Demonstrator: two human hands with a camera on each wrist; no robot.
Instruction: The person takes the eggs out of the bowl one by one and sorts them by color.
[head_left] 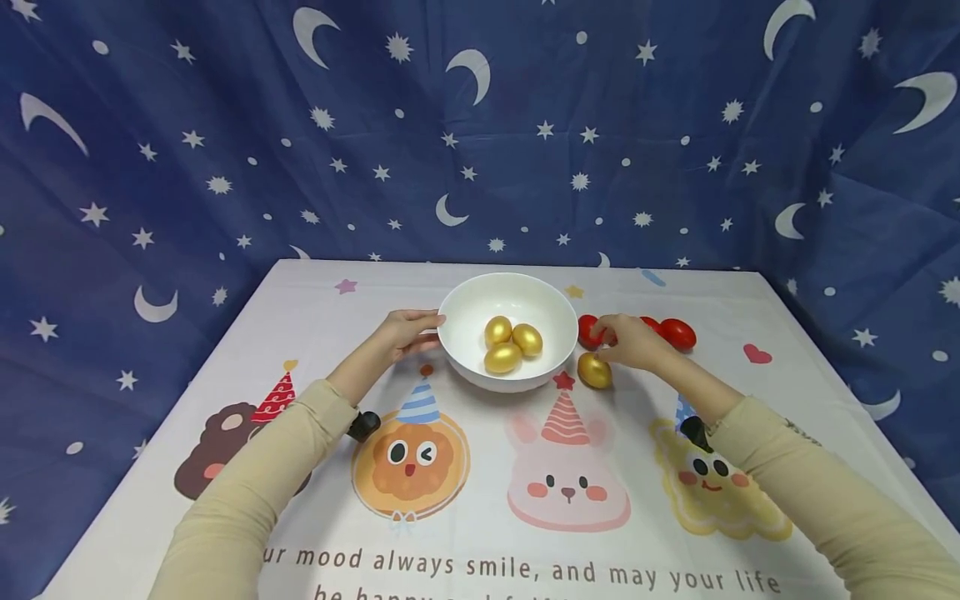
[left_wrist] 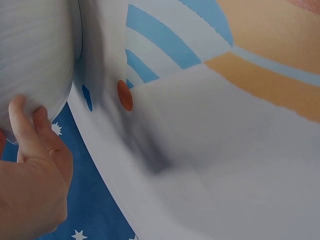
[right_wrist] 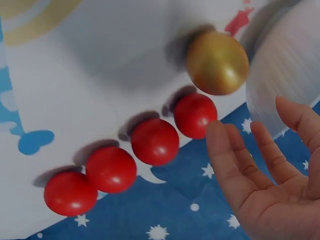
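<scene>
A white bowl (head_left: 465, 367) holds three gold eggs (head_left: 502, 357). At its left side, my left hand (head_left: 402, 333) grips the bowl by the rim; in the left wrist view its fingers (left_wrist: 22, 125) lie against the outer wall. To the right of the bowl, my right hand (head_left: 633, 342) is over the table with its fingers spread and relaxed. Its fingertips are close to a single gold egg (right_wrist: 217, 62) and the nearest red egg (right_wrist: 195, 115). In the head view this hand partly covers the red eggs.
Several red eggs (right_wrist: 111, 169) form a row on the table, running right from the bowl. A white tablecloth (head_left: 480, 492) with printed cartoon figures covers the table. Behind its far edge hangs a blue curtain (head_left: 525, 208) with moons and stars.
</scene>
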